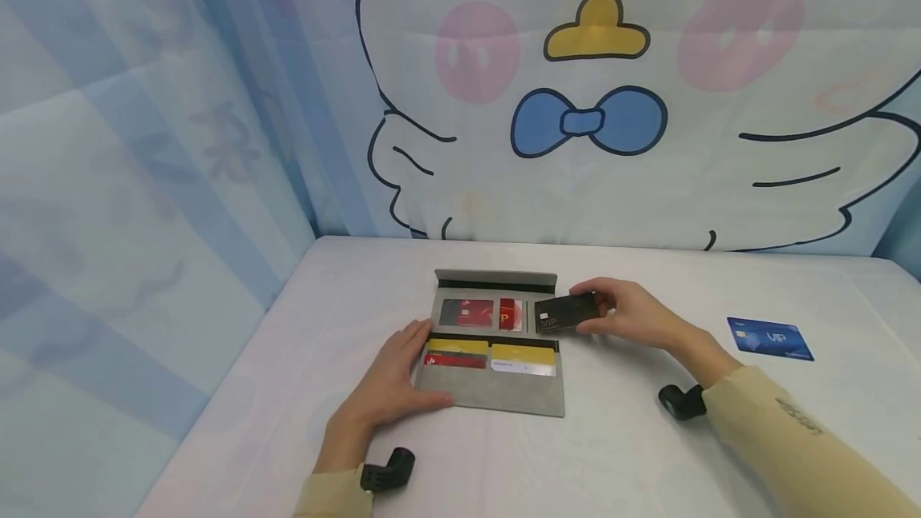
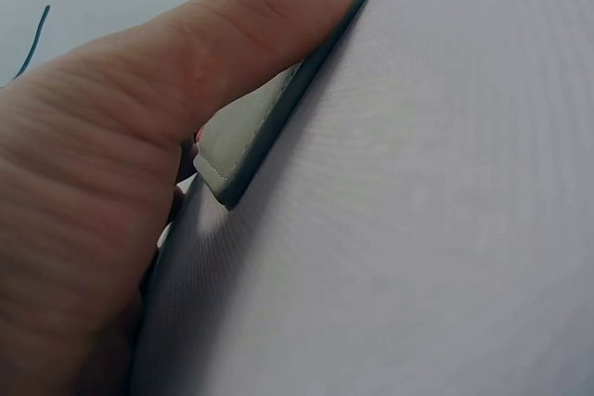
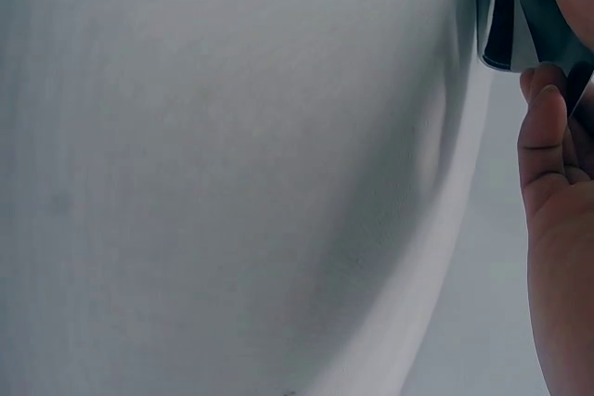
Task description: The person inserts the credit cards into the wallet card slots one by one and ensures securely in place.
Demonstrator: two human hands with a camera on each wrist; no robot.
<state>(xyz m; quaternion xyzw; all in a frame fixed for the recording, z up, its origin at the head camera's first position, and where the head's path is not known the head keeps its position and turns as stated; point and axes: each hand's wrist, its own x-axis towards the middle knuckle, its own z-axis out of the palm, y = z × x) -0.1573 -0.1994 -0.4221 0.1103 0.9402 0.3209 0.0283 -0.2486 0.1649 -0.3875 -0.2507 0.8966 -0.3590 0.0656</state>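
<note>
A grey card wallet [image 1: 489, 400] lies unfolded on the table in the head view, its narrow top flap raised. Red cards [image 1: 475, 312] show in its upper section and yellow-topped cards [image 1: 524, 358] in its lower pockets. My left hand [image 1: 388, 378] rests at the lower left of the wallet, fingers along the left edge, straight thumb [image 2: 278, 11] on the bottom edge. With thumb and fingers my right hand [image 1: 636, 312] pinches a black VIP card [image 1: 564, 312] by its right end. The card's left end overlaps the wallet's upper right slot; how deep it sits I cannot tell.
A blue VIP card [image 1: 770, 338] lies flat on the white tabletop [image 1: 619, 454], right of the wallet and beyond my right forearm. Behind the table hangs a printed cloth [image 1: 590, 198], and another drapes along the left side. Black cameras are strapped to both wrists.
</note>
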